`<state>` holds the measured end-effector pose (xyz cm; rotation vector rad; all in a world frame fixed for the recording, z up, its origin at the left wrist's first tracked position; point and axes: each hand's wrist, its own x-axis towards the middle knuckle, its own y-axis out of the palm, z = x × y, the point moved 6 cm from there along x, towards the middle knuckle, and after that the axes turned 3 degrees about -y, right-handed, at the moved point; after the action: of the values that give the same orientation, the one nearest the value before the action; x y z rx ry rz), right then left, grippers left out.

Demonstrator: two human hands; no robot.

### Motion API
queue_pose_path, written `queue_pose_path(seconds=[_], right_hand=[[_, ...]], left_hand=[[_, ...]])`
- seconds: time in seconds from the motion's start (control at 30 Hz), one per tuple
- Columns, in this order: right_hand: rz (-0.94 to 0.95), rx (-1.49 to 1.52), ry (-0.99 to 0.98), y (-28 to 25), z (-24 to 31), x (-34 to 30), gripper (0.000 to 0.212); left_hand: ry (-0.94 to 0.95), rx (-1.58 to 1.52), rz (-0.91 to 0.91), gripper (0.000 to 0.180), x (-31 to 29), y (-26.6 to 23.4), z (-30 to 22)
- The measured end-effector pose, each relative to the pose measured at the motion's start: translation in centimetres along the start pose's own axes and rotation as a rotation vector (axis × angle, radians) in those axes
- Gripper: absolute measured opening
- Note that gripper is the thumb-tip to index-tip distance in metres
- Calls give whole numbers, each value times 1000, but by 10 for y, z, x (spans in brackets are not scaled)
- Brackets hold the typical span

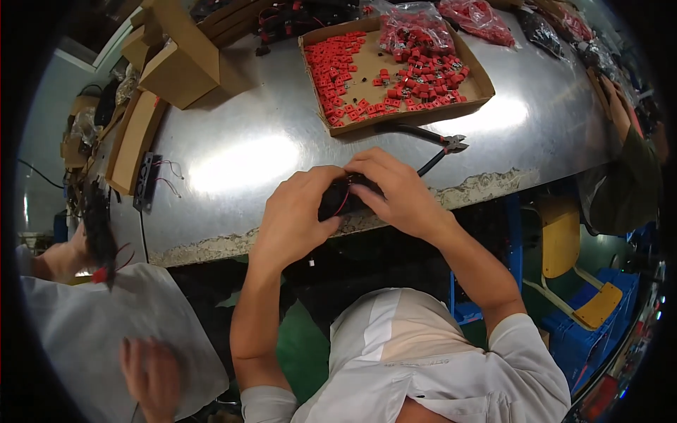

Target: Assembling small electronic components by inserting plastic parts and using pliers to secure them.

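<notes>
Left fingers (323, 174) and right fingers (379, 169) grasping black part (330, 202), red wire (345, 202) curving bodyward, long axis unclear

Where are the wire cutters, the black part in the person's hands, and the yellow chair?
Wire cutters (451, 144), head view: metal cutting end.
Black part (331, 200), head view: exposed left side.
Yellow chair (560, 241), head view: backrest.

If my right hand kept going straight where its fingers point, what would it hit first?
Beyond the black part your right hand holds, probably your left hand; exact depth is unclear.
</notes>
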<state>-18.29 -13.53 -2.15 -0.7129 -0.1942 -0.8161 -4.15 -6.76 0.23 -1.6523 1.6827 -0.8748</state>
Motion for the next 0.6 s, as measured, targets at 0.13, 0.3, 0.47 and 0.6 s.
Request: queue_pose_path(seconds=[0.13, 0.3, 0.47, 0.6], right_hand=[[60, -124, -140, -1, 2, 4, 24], [144, -108, -107, 0, -4, 11, 22], [201, -212, -165, -1, -4, 16, 23], [216, -77, -161, -9, -11, 17, 21]], left_hand=[[-169, -113, 51, 60, -3, 4, 14], [-79, 17, 29, 65, -5, -2, 17], [-32, -51, 15, 67, -2, -1, 23], [-31, -47, 31, 67, 1, -2, 23]])
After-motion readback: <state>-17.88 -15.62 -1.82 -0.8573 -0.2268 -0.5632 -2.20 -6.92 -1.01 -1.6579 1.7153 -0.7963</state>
